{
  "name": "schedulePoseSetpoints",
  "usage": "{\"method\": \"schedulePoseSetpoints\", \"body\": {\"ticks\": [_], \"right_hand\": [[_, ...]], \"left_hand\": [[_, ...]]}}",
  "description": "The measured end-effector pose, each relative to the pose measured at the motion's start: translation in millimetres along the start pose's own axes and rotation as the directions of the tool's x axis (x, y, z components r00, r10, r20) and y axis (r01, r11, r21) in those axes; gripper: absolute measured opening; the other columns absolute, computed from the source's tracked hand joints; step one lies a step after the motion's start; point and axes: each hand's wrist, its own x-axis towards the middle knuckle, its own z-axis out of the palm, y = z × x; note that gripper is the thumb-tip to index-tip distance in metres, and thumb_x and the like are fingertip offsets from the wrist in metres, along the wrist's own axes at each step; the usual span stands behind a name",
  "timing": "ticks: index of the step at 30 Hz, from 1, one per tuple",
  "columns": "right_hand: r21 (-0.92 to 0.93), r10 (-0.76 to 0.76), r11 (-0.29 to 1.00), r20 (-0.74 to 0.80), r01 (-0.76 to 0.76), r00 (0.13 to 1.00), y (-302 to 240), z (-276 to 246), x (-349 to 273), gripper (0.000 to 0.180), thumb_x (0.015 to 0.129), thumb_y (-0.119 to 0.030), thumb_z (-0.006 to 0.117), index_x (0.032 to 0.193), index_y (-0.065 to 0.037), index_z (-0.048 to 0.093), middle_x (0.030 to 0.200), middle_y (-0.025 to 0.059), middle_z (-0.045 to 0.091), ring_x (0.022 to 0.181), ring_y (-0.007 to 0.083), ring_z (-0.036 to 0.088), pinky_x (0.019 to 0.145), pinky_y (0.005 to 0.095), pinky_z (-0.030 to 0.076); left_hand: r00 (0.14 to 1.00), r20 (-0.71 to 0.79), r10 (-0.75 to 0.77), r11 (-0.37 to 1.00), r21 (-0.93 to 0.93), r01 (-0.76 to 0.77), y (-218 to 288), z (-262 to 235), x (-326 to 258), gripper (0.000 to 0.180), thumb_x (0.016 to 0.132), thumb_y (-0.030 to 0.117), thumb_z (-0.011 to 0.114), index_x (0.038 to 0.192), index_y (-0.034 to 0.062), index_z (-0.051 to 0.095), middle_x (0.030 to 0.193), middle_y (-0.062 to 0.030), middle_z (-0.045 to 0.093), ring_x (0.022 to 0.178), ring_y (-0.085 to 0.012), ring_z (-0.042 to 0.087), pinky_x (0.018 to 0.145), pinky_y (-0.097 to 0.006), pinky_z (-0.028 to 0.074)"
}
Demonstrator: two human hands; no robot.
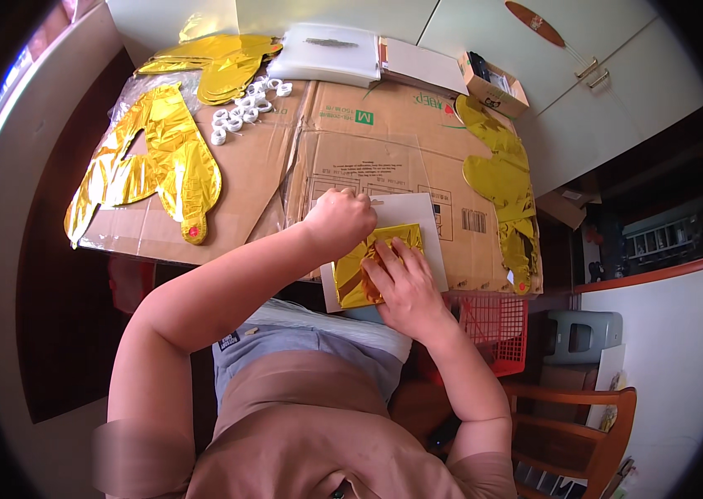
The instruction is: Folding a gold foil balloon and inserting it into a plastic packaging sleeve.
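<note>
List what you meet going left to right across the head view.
Gold foil piece with a hole → white rings → left hand → right hand → another gold foil piece → grey stool.

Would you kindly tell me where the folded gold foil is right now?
In the head view, the folded gold foil lies just right of centre, on the white card, partly covered by the right hand.

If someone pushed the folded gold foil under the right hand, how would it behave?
The folded gold foil might slide easily, since its surface looks glossy. It is probably light, as the film looks thin. Its creases suggest it could crumple under the right hand.
</note>
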Motion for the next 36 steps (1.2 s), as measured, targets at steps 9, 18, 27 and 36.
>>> {"method": "schedulePoseSetpoints", "body": {"ticks": [9, 18, 27, 36], "right_hand": [[-0.018, -0.021, 1.000, -0.042, 0.020, 0.999, 0, -2, 3, 0.055, 0.080, -0.017, 0.072, 0.132, -0.006, 0.056, 0.140, 0.0235, 0.051, 0.128, 0.0457, 0.048, 0.106, 0.0598, 0.040], [0.010, -0.034, 0.999, -0.042, 0.034, 0.999, 6, -2, 5, 0.061, 0.081, -0.017, 0.069, 0.138, -0.005, 0.050, 0.141, 0.0257, 0.052, 0.127, 0.0485, 0.050, 0.104, 0.0618, 0.042], [-0.049, -0.061, 0.997, -0.056, 0.058, 0.997, 13, 5, 9, 0.069, 0.078, -0.015, 0.073, 0.142, -0.007, 0.050, 0.145, 0.0220, 0.050, 0.128, 0.0463, 0.051, 0.108, 0.0586, 0.042], [-0.047, -0.126, 0.991, -0.053, 0.124, 0.991, 28, 3, 17, 0.056, 0.086, -0.017, 0.066, 0.139, -0.006, 0.052, 0.143, 0.0238, 0.052, 0.128, 0.0479, 0.051, 0.107, 0.0617, 0.041]], "left_hand": [[0.948, -0.298, -0.108, 0.994, -0.041, 0.101, 1, 14, 5, 0.020, 0.080, 0.020, 0.067, 0.094, 0.0054, 0.066, 0.094, -0.0110, 0.065, 0.088, -0.0283, 0.067, 0.072, -0.040, 0.055], [0.964, -0.233, 0.124, 0.991, 0.081, -0.108, -7, 17, 0, 0.035, 0.072, 0.030, 0.075, 0.095, 0.0080, 0.059, 0.085, -0.0048, 0.061, 0.076, -0.0225, 0.068, 0.071, -0.037, 0.053], [0.891, -0.387, 0.237, 0.971, 0.077, -0.224, -15, 9, -3, 0.017, 0.079, 0.022, 0.064, 0.087, 0.0076, 0.062, 0.080, -0.0045, 0.060, 0.068, -0.0211, 0.065, 0.067, -0.036, 0.049], [0.957, -0.193, 0.218, 0.974, -0.019, -0.226, -24, -1, -13, 0.030, 0.080, 0.019, 0.066, 0.107, 0.0046, 0.063, 0.095, -0.0059, 0.061, 0.092, -0.0239, 0.066, 0.081, -0.038, 0.052]]}}
